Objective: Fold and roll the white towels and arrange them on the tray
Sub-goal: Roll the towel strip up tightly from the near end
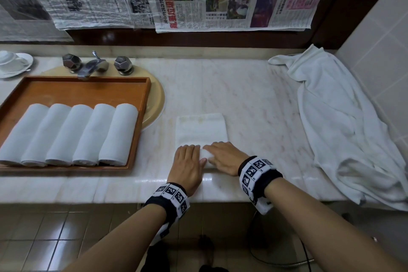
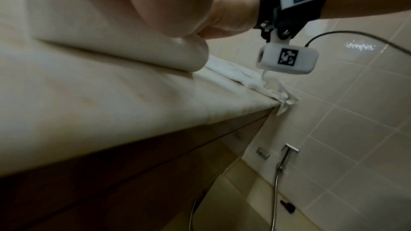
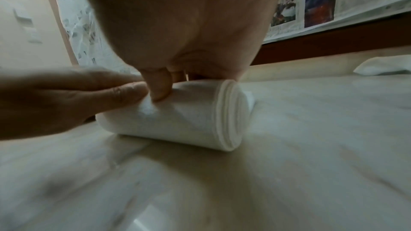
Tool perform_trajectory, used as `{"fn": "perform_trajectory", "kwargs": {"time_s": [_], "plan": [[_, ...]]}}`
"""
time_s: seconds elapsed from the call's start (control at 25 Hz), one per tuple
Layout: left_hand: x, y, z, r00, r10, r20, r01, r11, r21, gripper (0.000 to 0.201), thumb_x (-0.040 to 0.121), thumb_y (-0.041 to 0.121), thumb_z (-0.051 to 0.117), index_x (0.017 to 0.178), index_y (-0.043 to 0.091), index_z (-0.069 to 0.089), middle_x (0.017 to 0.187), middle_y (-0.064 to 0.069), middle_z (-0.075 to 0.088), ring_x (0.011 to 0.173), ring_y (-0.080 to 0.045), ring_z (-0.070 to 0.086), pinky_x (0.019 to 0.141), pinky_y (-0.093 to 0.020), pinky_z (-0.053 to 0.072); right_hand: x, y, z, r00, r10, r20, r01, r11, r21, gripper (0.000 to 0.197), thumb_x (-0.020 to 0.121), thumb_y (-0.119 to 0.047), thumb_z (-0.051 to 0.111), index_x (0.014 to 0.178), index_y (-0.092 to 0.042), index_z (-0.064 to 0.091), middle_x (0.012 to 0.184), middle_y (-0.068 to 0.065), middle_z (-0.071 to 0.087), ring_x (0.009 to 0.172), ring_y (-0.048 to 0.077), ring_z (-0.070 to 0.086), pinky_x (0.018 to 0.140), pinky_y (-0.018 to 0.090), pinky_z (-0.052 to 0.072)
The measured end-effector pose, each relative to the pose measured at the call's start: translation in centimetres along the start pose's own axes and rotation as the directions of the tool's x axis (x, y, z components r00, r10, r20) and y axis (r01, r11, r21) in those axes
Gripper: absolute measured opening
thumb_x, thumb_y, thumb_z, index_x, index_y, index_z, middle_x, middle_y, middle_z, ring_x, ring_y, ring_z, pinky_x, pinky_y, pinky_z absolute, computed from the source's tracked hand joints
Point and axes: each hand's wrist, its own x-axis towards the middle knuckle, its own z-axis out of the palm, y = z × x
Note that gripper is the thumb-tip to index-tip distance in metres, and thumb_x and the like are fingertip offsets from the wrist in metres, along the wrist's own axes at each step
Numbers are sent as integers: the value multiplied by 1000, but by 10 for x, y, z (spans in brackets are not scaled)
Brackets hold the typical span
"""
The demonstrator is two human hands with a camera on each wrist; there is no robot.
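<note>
Rolling is under way on the folded towel (image 1: 202, 130), which lies flat on the marble counter (image 1: 254, 99) just right of the tray (image 1: 77, 88); its near end is already wound into a short cylinder under both hands, while the far part lies flat, waiting to be taken up. In the right wrist view the roll's layered end shows plainly, tight and even. The left hand (image 1: 188, 164) and right hand (image 1: 223, 157) sit side by side on top of the roll, fingers bent over its crown and thumbs tucked against its near face, so both are clasping the roll rather than lying slack on it; that spread likely keeps the roll the same thickness along its length. Five rolled towels (image 1: 66, 134) lie on the tray in a touching row along its near part, leaving the far strip bare, probably for a second row. Behind the tray stands a faucet (image 1: 92, 66), and a cup and saucer (image 1: 12, 63) sit at the far left. A crumpled heap of white cloth (image 1: 344, 121) drapes over the counter's right end, well apart from the work.
</note>
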Motion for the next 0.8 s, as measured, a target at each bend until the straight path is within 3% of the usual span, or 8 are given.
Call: {"fn": "perform_trajectory", "kwargs": {"time_s": [0.08,0.2,0.32,0.44,0.56,0.68,0.8], "plan": [[-1,-2,-3,999,10,41,-11,1000,13,43,97,31,31,109,2,61,100,-12,63,89,-30,57,89,-38,37,-7,-6,12,997,22,-74,-20,1000,19,43,101,-25,36,142,-11,37,134,10,49,120,26,45,107,39,31],[16,-2,-13,980,-87,180,80,996,45,55,99,37,15,102,9,63,92,-7,64,84,-27,58,81,-36,42,-14,-22,40,940,65,-335,-93,993,-68,55,90,-17,48,142,-5,37,141,13,44,130,29,41,116,43,25],[32,-7,-18,948,-127,293,114,992,61,53,102,39,11,101,13,58,98,-5,64,91,-25,55,82,-35,39,-14,-30,60,917,131,-378,-193,972,-132,74,73,-8,61,143,0,38,143,17,43,136,33,39,116,51,24],[38,-12,-21,948,-95,304,94,995,17,46,104,36,17,107,14,57,105,-5,61,97,-24,53,82,-34,38,-5,-22,57,898,134,-420,-239,948,-208,60,78,-8,46,138,-3,44,134,14,51,129,31,47,114,51,30],[28,-10,-22,968,-47,246,62,996,-57,58,96,38,9,126,12,52,119,-6,53,104,-24,51,91,-34,38,6,-20,36,926,154,-344,-237,948,-213,51,84,-9,38,134,-8,42,126,10,50,120,29,48,112,47,27],[7,-3,-17,982,-52,183,56,998,-21,55,98,33,19,138,5,44,134,-14,50,121,-30,48,108,-44,34,13,-22,20,967,150,-207,-195,956,-221,53,89,-17,48,139,-9,34,133,9,43,124,27,40,108,43,25],[-11,1,-8,986,-62,156,60,998,17,50,98,30,29,138,5,44,133,-16,50,123,-32,47,111,-47,28,14,-24,8,985,157,-73,-169,961,-218,49,94,-33,46,136,-9,37,132,9,46,122,27,43,104,44,29]]}}
